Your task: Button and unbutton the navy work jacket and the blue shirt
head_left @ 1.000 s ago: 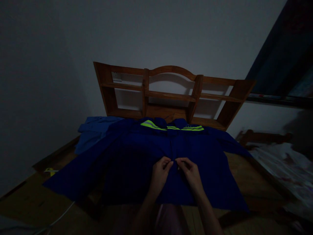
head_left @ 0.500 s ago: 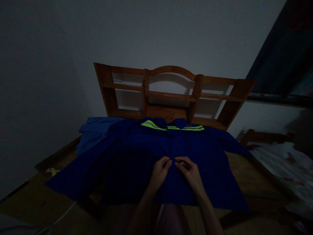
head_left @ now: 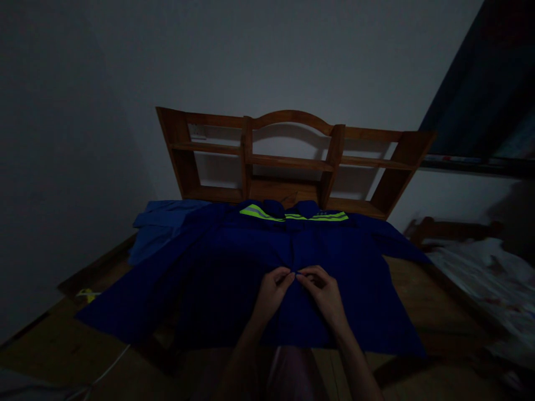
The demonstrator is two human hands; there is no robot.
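Observation:
A dark blue work shirt (head_left: 217, 278) with a yellow-green reflective band (head_left: 292, 214) near its collar lies spread flat on a wooden bed board (head_left: 418, 289). My left hand (head_left: 272, 289) and my right hand (head_left: 324, 292) meet at the shirt's front closure, about halfway down. Both pinch the fabric edges there, fingertips nearly touching each other. What sits between the fingertips is too dark and small to make out.
A wooden headboard with open shelves (head_left: 288, 161) stands against the white wall. A lighter blue folded garment (head_left: 161, 223) lies at the far left. A small yellow item (head_left: 86, 294) and a white cable (head_left: 104, 370) lie at the left; pale patterned bedding (head_left: 485, 284) lies at the right.
Both hands stayed at the shirt's front closure and drew slightly closer together. The view shifted a little.

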